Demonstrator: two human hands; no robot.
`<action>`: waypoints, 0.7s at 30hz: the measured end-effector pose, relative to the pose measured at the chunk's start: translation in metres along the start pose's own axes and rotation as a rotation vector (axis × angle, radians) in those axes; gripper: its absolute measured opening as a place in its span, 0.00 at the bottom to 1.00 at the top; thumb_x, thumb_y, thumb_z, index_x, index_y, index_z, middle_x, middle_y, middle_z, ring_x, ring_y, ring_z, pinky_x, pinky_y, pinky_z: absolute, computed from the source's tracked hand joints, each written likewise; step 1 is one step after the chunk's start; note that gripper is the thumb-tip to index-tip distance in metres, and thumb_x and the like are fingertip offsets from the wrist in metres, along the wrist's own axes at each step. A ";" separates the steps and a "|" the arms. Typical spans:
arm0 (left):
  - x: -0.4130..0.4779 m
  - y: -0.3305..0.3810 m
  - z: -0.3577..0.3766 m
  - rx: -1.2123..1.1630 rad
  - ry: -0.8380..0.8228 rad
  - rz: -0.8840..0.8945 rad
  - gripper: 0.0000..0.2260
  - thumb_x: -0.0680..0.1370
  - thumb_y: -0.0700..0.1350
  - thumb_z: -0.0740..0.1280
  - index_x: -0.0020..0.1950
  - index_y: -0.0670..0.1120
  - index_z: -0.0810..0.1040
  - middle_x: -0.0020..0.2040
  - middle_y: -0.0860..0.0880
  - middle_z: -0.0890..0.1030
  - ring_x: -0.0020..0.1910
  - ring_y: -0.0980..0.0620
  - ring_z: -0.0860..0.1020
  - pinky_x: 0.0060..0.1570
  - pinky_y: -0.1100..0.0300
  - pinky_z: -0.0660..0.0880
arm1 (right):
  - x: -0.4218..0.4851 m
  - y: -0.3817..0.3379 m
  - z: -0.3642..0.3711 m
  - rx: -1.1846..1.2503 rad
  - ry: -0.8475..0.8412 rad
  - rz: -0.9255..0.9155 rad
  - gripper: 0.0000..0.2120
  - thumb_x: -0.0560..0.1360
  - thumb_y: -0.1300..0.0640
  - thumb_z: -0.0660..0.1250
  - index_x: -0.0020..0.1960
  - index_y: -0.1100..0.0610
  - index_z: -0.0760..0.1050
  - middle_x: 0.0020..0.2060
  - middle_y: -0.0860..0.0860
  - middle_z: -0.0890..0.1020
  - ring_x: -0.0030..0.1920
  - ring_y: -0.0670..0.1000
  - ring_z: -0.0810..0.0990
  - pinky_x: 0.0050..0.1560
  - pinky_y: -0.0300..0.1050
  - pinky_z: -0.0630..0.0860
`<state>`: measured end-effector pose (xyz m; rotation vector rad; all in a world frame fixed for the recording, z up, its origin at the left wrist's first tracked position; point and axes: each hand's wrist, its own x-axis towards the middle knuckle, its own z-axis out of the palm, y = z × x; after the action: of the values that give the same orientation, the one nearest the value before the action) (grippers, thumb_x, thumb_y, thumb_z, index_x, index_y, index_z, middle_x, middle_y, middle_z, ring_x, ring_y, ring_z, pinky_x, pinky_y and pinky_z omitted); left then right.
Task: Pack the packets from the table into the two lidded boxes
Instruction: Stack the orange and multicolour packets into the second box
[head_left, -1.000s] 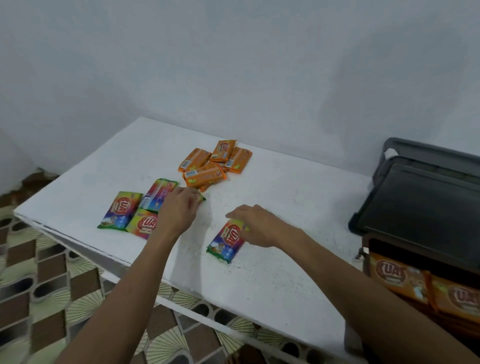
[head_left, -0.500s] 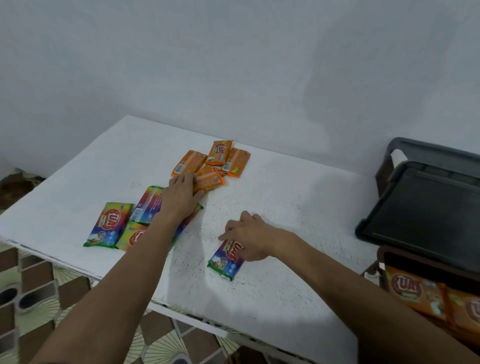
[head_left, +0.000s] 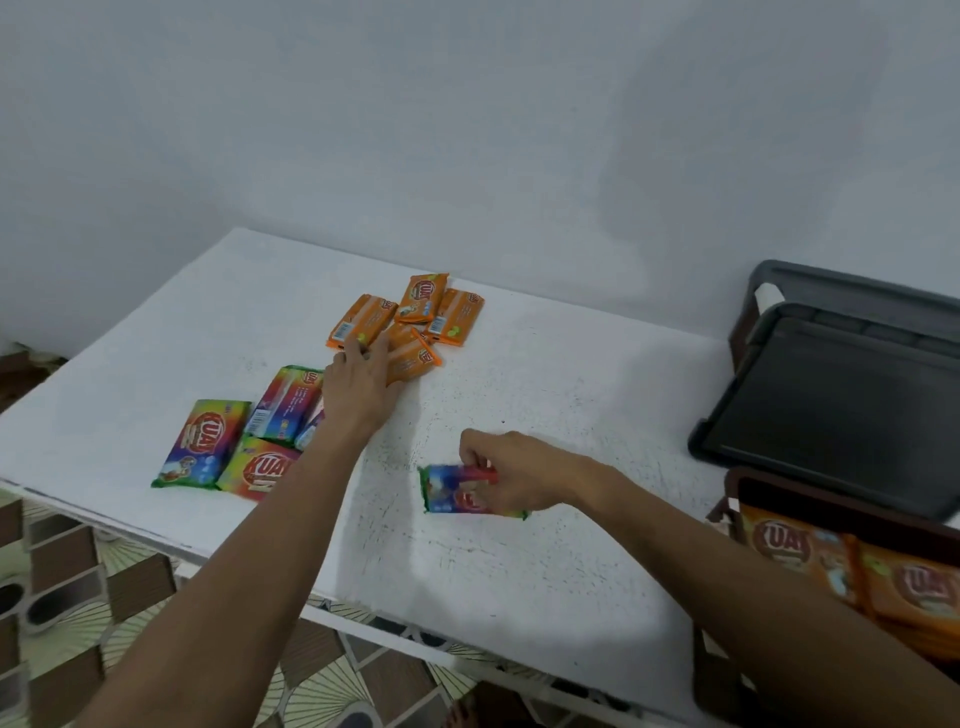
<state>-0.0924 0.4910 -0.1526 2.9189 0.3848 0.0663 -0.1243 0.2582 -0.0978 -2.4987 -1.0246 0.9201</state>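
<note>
My right hand (head_left: 511, 480) pinches a glossy rainbow packet (head_left: 440, 492). My left hand (head_left: 361, 387) lies flat on orange packets (head_left: 421, 300).

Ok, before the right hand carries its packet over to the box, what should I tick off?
1. Right hand grips the rainbow packet: ok.
2. Packet lifted clear of the table: cannot tell.
3. Lid raised off the box: ok.
4. Room left in the box beside the packets already inside: cannot tell.
5. Left hand holding one of the orange packets: not ok, its fingers only rest on them.
</note>
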 end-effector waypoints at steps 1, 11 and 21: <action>-0.004 0.003 -0.001 -0.044 0.009 -0.001 0.31 0.79 0.55 0.63 0.78 0.47 0.56 0.70 0.36 0.64 0.62 0.35 0.71 0.59 0.43 0.70 | -0.007 0.002 -0.002 0.105 0.030 0.010 0.14 0.78 0.53 0.66 0.61 0.50 0.66 0.55 0.52 0.79 0.47 0.50 0.78 0.39 0.37 0.72; -0.051 0.072 -0.033 -1.064 -0.015 -0.020 0.37 0.77 0.52 0.70 0.79 0.56 0.52 0.67 0.46 0.73 0.53 0.62 0.76 0.54 0.53 0.76 | -0.089 0.022 -0.024 1.041 0.421 0.043 0.20 0.74 0.64 0.71 0.63 0.60 0.71 0.54 0.57 0.83 0.52 0.55 0.84 0.52 0.52 0.82; -0.112 0.170 -0.057 -1.354 -0.057 0.207 0.37 0.73 0.43 0.75 0.72 0.63 0.56 0.65 0.54 0.71 0.62 0.55 0.75 0.58 0.54 0.77 | -0.203 0.057 -0.022 1.204 0.758 -0.020 0.27 0.72 0.66 0.72 0.65 0.47 0.72 0.55 0.56 0.78 0.52 0.56 0.83 0.42 0.51 0.83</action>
<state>-0.1614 0.3115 -0.0653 1.5968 -0.0223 0.1837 -0.1903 0.0743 -0.0168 -1.5176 -0.1124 0.3002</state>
